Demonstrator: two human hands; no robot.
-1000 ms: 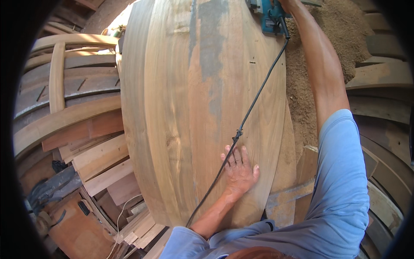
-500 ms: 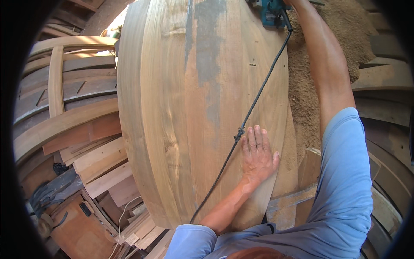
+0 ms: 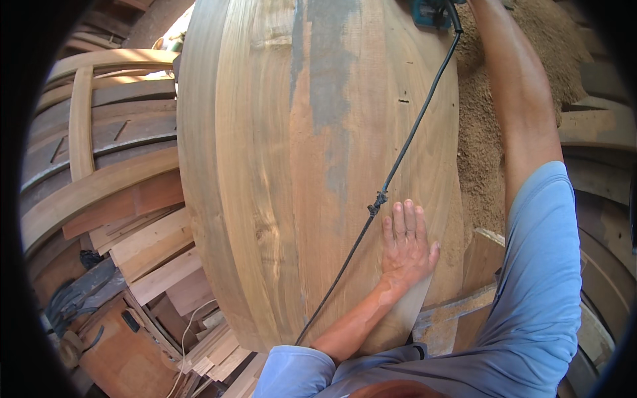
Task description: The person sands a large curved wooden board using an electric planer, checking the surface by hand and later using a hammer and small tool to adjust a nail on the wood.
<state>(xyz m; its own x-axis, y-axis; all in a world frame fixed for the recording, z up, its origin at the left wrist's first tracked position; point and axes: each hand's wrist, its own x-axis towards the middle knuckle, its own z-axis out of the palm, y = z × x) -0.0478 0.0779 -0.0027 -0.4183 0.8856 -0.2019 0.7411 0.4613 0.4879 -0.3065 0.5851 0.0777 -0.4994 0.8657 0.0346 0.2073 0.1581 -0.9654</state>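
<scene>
A broad panel of joined wooden boards (image 3: 259,146) lies before me, with a grey smeared patch along its middle. My left hand (image 3: 408,249) rests flat on its near right part, fingers stretched out and holding nothing. My right forearm (image 3: 517,86) reaches far forward to a teal corded power tool (image 3: 432,14) at the panel's far right edge. The top of the picture cuts off most of that tool and my right hand, so its fingers are hidden. A black cord (image 3: 415,129) runs from the tool toward me, with a taped lump (image 3: 377,203) just beside my left fingertips.
Sawdust or shavings (image 3: 484,126) are heaped along the panel's right side. Curved wooden frames (image 3: 83,123) and cut boards (image 3: 152,242) are stacked at the left. More timber (image 3: 600,129) lies at the far right. A brown board (image 3: 126,355) sits at the lower left.
The power tool has moved farther away along the panel, and more of it is cut off at the top. My left hand stays flat. The whole view has shifted slightly.
</scene>
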